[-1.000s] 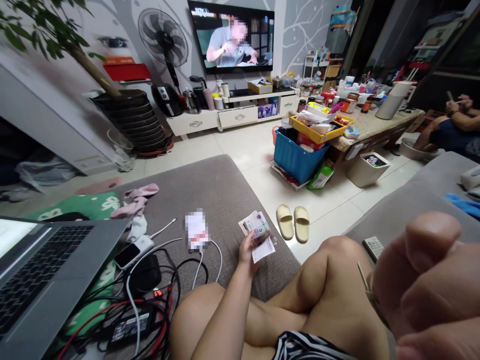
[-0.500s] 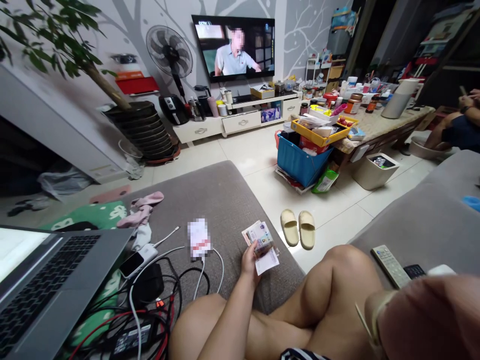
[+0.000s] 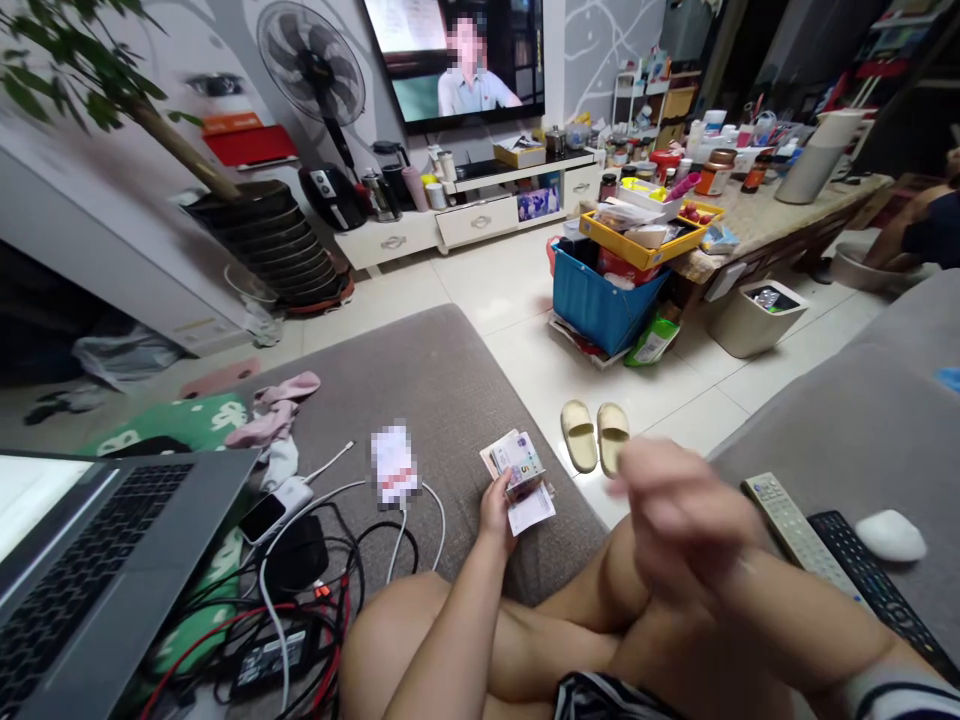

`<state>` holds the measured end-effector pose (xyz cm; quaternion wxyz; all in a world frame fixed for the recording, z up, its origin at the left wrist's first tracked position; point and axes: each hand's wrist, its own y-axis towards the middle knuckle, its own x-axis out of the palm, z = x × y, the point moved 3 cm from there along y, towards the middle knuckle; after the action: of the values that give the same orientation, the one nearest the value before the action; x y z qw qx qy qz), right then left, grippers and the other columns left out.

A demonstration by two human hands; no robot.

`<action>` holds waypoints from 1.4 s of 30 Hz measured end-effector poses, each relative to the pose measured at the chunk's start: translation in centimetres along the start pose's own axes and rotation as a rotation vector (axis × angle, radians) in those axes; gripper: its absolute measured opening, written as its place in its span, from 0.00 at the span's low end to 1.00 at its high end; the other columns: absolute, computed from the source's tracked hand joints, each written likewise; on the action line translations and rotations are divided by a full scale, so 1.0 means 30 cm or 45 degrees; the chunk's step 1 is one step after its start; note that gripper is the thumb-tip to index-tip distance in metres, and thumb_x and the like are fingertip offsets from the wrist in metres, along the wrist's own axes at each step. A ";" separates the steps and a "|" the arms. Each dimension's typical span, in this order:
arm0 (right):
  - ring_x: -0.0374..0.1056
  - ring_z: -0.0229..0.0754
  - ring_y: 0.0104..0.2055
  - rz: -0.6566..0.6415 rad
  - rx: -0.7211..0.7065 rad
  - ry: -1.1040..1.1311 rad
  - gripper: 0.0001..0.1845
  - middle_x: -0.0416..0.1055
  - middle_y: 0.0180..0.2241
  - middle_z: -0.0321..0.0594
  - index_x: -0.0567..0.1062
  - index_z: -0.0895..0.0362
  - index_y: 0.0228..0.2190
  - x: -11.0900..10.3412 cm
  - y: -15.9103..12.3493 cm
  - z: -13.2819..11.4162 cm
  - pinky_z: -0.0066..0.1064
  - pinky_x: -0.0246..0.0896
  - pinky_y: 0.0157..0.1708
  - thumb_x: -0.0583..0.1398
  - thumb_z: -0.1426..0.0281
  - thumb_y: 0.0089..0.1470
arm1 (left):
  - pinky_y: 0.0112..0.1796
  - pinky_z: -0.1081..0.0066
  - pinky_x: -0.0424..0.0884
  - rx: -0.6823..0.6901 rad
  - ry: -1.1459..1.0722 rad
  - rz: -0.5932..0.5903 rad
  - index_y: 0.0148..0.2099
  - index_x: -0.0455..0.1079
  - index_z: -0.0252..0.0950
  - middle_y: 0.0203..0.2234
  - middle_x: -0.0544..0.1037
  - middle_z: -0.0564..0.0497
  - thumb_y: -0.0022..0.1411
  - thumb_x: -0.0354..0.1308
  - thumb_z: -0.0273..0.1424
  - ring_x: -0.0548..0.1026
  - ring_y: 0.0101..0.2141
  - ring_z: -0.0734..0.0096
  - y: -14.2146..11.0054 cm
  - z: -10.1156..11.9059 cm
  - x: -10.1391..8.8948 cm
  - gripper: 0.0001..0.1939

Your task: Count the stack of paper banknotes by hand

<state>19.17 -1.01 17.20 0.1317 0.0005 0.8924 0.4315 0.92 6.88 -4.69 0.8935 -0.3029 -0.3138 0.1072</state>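
My left hand [image 3: 495, 508] is closed on a small stack of banknotes [image 3: 525, 462], held just above the grey sofa. The top note shows a 5, and a pale slip or note juts out below the fold. My right hand [image 3: 682, 500] hangs over my right knee, to the right of the notes and apart from them. It is smeared by motion, so its fingers and anything in them cannot be made out. To the left of the notes, a blurred-out white item [image 3: 394, 465] with a cable lies on the sofa.
A laptop [image 3: 112, 570] stands at the left, near tangled cables [image 3: 322, 620] and a white charger [image 3: 289, 500]. Beige slippers [image 3: 578, 437] lie on the floor. Remotes [image 3: 802, 535] rest on the right cushion. A blue bin [image 3: 607, 305] stands by the cluttered table [image 3: 787, 230].
My right hand has moved from close to the camera at the lower right to over my knee, nearer the notes. My left hand still holds the banknotes. The view has tilted slightly down.
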 end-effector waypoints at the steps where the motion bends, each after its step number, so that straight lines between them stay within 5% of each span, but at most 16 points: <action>1: 0.69 0.46 0.42 0.015 0.029 -0.011 0.11 0.71 0.41 0.42 0.68 0.49 0.44 0.029 0.012 0.098 0.41 0.66 0.40 0.57 0.62 0.59 | 0.35 0.60 0.77 0.008 0.002 -0.004 0.44 0.73 0.26 0.30 0.81 0.41 0.59 0.56 0.29 0.80 0.27 0.60 -0.004 0.002 0.004 0.13; 5: 0.64 0.42 0.33 -0.044 0.583 -0.199 0.10 0.70 0.32 0.41 0.70 0.56 0.37 0.135 -0.070 0.464 0.37 0.62 0.36 0.57 0.62 0.58 | 0.34 0.61 0.76 0.029 0.014 0.016 0.41 0.74 0.27 0.29 0.81 0.42 0.58 0.57 0.28 0.80 0.27 0.60 -0.013 0.006 0.017 0.11; 7: 0.64 0.42 0.32 0.035 0.947 -0.138 0.13 0.68 0.30 0.39 0.69 0.56 0.33 0.166 -0.149 0.577 0.35 0.61 0.35 0.55 0.59 0.59 | 0.36 0.61 0.76 0.025 0.031 0.028 0.41 0.74 0.27 0.29 0.81 0.43 0.57 0.58 0.27 0.80 0.28 0.60 -0.012 0.006 0.022 0.10; 9: 0.64 0.41 0.31 -0.034 1.128 0.007 0.16 0.68 0.27 0.37 0.68 0.56 0.30 0.206 -0.206 0.629 0.34 0.60 0.34 0.54 0.56 0.58 | 0.38 0.60 0.76 0.019 0.051 0.006 0.40 0.74 0.27 0.29 0.81 0.43 0.56 0.59 0.27 0.80 0.30 0.59 -0.009 0.005 0.028 0.10; 12: 0.64 0.40 0.30 -0.189 1.194 0.122 0.18 0.67 0.25 0.35 0.68 0.56 0.27 0.258 -0.240 0.647 0.31 0.58 0.32 0.57 0.54 0.55 | 0.42 0.59 0.75 0.015 0.041 -0.068 0.41 0.75 0.28 0.30 0.82 0.42 0.53 0.62 0.27 0.80 0.35 0.56 -0.010 0.000 0.038 0.12; 19: 0.60 0.38 0.25 -0.192 1.262 0.023 0.17 0.63 0.21 0.32 0.66 0.56 0.23 0.272 -0.252 0.666 0.29 0.54 0.27 0.61 0.56 0.50 | 0.44 0.57 0.75 0.049 -0.013 -0.131 0.47 0.73 0.28 0.33 0.82 0.42 0.51 0.62 0.24 0.80 0.36 0.55 -0.025 -0.016 0.053 0.18; 24: 0.67 0.45 0.40 -0.354 1.132 -0.125 0.16 0.72 0.39 0.44 0.72 0.57 0.41 0.291 -0.265 0.609 0.36 0.61 0.41 0.58 0.59 0.56 | 0.42 0.61 0.75 0.093 -0.042 -0.032 0.42 0.74 0.28 0.31 0.81 0.43 0.53 0.62 0.26 0.80 0.36 0.57 -0.013 -0.017 0.044 0.13; 28: 0.67 0.47 0.48 -0.594 1.104 0.260 0.22 0.71 0.48 0.46 0.67 0.57 0.50 0.347 -0.314 0.569 0.39 0.62 0.49 0.55 0.57 0.59 | 0.41 0.63 0.75 0.066 0.007 0.044 0.38 0.74 0.28 0.27 0.81 0.43 0.52 0.64 0.28 0.80 0.36 0.57 0.004 -0.026 0.013 0.10; 32: 0.70 0.47 0.46 -0.711 1.251 0.438 0.30 0.73 0.47 0.45 0.65 0.56 0.53 0.356 -0.338 0.585 0.40 0.65 0.46 0.64 0.59 0.50 | 0.42 0.62 0.75 0.038 0.022 0.021 0.36 0.74 0.28 0.29 0.81 0.42 0.54 0.62 0.27 0.80 0.38 0.56 0.004 -0.028 0.013 0.07; 34: 0.71 0.46 0.42 -0.685 1.305 0.442 0.29 0.74 0.44 0.44 0.67 0.55 0.51 0.343 -0.326 0.608 0.38 0.66 0.42 0.66 0.61 0.48 | 0.43 0.61 0.75 0.035 0.010 0.012 0.37 0.74 0.28 0.29 0.81 0.41 0.55 0.60 0.26 0.80 0.38 0.55 -0.002 -0.025 0.024 0.07; 38: 0.69 0.43 0.34 -0.371 1.320 0.076 0.18 0.73 0.32 0.40 0.73 0.57 0.39 0.290 -0.281 0.658 0.33 0.62 0.35 0.63 0.59 0.49 | 0.42 0.58 0.75 0.009 0.022 -0.023 0.41 0.74 0.28 0.30 0.81 0.42 0.56 0.59 0.26 0.80 0.34 0.57 -0.019 -0.022 0.043 0.10; 42: 0.61 0.38 0.26 -0.241 1.277 -0.057 0.17 0.66 0.22 0.33 0.68 0.57 0.24 0.273 -0.262 0.662 0.29 0.54 0.28 0.62 0.56 0.48 | 0.38 0.59 0.76 -0.018 0.035 -0.064 0.46 0.74 0.28 0.30 0.82 0.44 0.55 0.58 0.25 0.79 0.28 0.61 -0.030 -0.028 0.049 0.14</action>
<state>16.83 10.27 -2.56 0.1729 -0.0078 0.9828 -0.0638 2.60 6.32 -3.93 0.8980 -0.3025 -0.3098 0.0784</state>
